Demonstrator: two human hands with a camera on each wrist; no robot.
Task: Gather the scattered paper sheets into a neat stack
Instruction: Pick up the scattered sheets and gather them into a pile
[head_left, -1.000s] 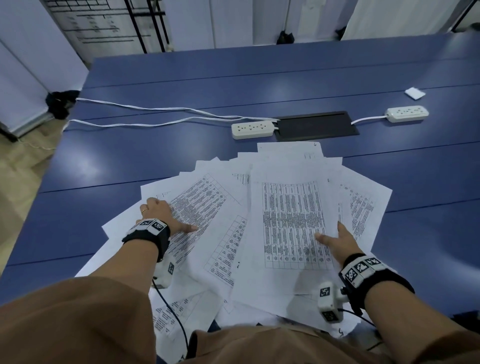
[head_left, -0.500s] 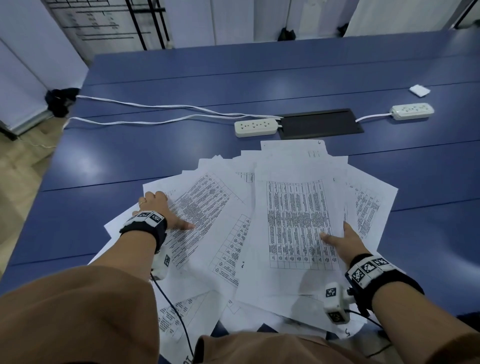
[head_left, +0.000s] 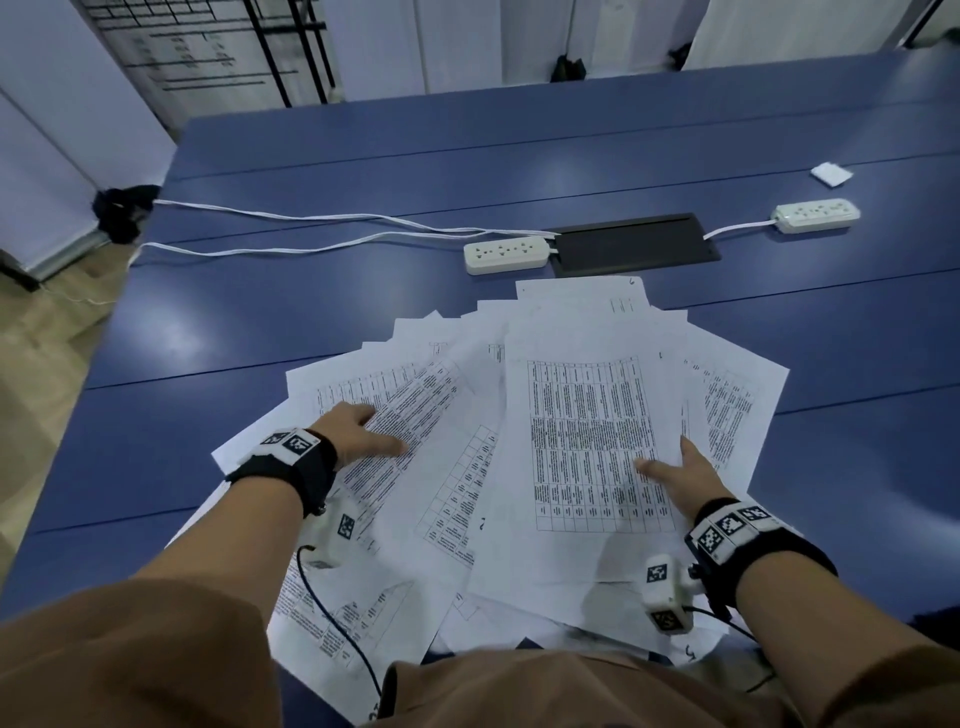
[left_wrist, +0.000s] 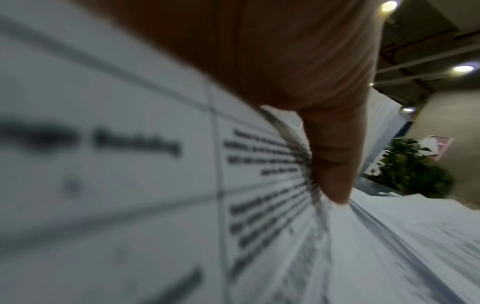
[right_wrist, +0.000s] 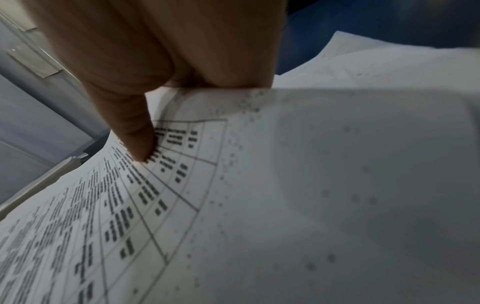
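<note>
Several printed paper sheets (head_left: 519, 467) lie fanned out and overlapping on the blue table (head_left: 467, 171), right in front of me. My left hand (head_left: 358, 431) lies on the left sheets, its thumb (left_wrist: 335, 164) pressed onto a printed page (left_wrist: 155, 185); its other fingers are hard to make out. My right hand (head_left: 675, 473) holds the right edge of the top sheet (head_left: 592, 441), thumb (right_wrist: 135, 133) on top and fingers tucked beneath the page (right_wrist: 285, 185). Some sheets hang over the near table edge by my body.
Beyond the papers a white power strip (head_left: 506, 254) lies beside a black cable hatch (head_left: 634, 244). A second strip (head_left: 818, 214) and a small white pad (head_left: 831, 173) sit far right. White cables (head_left: 311, 228) run off to the left edge.
My left hand has slid a little to the right across the left sheets. The right hand has barely moved on the top sheet.
</note>
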